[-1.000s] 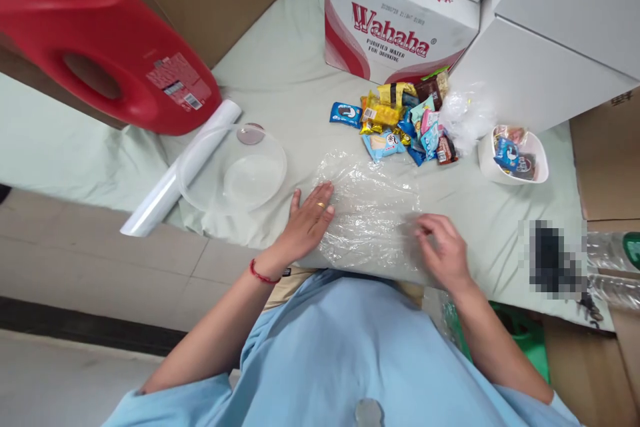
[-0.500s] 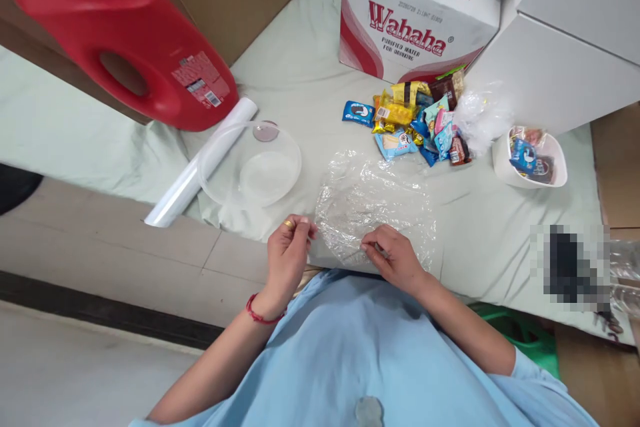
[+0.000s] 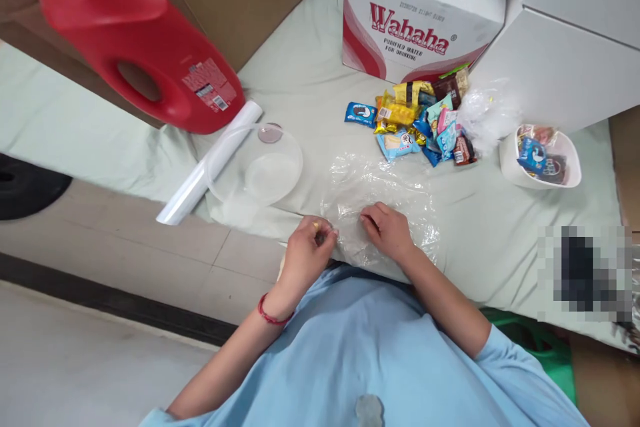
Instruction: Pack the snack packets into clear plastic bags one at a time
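Note:
A crinkled piece of clear plastic film (image 3: 387, 180) lies spread on the cloth in front of me. At its left edge my left hand (image 3: 311, 247) is closed, thumb and fingers pinching the film. My right hand (image 3: 389, 230) rests over the middle of the film with its fingertips pressed together; what they grip, if anything, is too fine to make out. Left of the film sits a round, see-through plastic tub (image 3: 273, 177). Beyond it is a pile of wrapped snacks (image 3: 400, 110) in several colours.
A white roll (image 3: 210, 163) lies beside a big red jug (image 3: 150, 47) at the left. At the right stand a crumpled clear bag (image 3: 487, 113) and a small white bin (image 3: 573, 163) holding snacks. A Wahaha carton (image 3: 420, 27) and a brown box (image 3: 215, 0) bound the back.
My right hand has moved farther from my body, from the film's near edge toward its middle. My left hand has shifted slightly right, still at the film's left side.

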Tool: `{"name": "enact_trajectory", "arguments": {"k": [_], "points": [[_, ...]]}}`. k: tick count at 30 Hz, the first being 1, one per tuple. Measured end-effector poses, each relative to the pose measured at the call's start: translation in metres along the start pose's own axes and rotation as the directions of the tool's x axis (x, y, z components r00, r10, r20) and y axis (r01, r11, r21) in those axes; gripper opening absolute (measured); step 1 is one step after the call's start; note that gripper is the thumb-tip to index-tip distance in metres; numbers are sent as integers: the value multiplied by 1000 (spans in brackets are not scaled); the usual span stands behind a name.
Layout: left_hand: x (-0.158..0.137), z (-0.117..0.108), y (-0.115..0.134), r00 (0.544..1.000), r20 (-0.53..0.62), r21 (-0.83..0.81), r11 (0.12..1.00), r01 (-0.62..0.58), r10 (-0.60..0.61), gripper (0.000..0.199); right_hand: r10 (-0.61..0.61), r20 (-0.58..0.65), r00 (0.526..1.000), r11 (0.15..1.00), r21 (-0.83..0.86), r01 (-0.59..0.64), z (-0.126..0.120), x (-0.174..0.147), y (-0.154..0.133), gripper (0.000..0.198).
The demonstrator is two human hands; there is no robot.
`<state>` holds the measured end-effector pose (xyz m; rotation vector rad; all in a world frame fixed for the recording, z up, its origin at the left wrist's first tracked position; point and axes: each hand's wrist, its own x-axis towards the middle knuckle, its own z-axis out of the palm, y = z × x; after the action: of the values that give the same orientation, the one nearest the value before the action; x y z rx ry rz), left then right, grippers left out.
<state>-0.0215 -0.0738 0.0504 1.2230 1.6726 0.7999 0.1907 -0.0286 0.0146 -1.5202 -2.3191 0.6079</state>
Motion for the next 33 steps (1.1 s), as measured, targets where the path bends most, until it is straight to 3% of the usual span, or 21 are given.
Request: {"name": "enact_trajectory", "arguments": {"k": [2, 4, 6, 9, 16, 22, 24, 27, 30, 32, 33], "points": [[-2, 1, 4, 990, 83, -310, 941, 136, -116, 31, -16, -1, 1000, 1000, 13, 16, 1, -1, 1, 24], [-4, 2, 8, 944, 235, -520, 791, 322, -230, 39, -32, 5, 999, 999, 24, 32, 1, -3, 1, 23], [-5, 3, 13, 900, 327, -603, 670, 432, -286, 44, -41, 9, 999, 999, 23, 41, 1, -3, 2, 23], [-5, 5, 18, 890, 306, -641, 617, 456, -339, 52, -46, 14, 999, 999, 9, 46, 0, -2, 2, 22], [-12, -9, 13, 888, 178, -528, 721, 450, -424, 74, -51, 23, 998, 998, 36, 50, -1, -2, 3, 23], [-26, -47, -10, 905, 33, -305, 858, 413, -424, 67, -57, 13, 998, 997, 50, 56, 0, -2, 4, 23], [-29, -56, -7, 930, -106, -174, 927, 331, -352, 57, -57, 7, 998, 997, 51, 56, 0, -2, 4, 23], [-31, -52, 15, 958, -275, 55, 994, 100, -81, 32, -51, -6, 999, 998, 36, 51, 1, -3, 4, 23], [-17, -23, 40, 946, -169, 222, 946, -238, 277, 22, -43, -14, 999, 999, 12, 43, 2, -1, 2, 23], [2, 3, 48, 880, -33, 309, 842, -442, 474, 26, -26, -12, 1000, 1000, -6, 26, 2, 0, 1, 22], [14, 14, 47, 857, 13, 367, 795, -484, 515, 31, -19, -6, 1000, 1000, -4, 19, 1, 0, 0, 23]]}}
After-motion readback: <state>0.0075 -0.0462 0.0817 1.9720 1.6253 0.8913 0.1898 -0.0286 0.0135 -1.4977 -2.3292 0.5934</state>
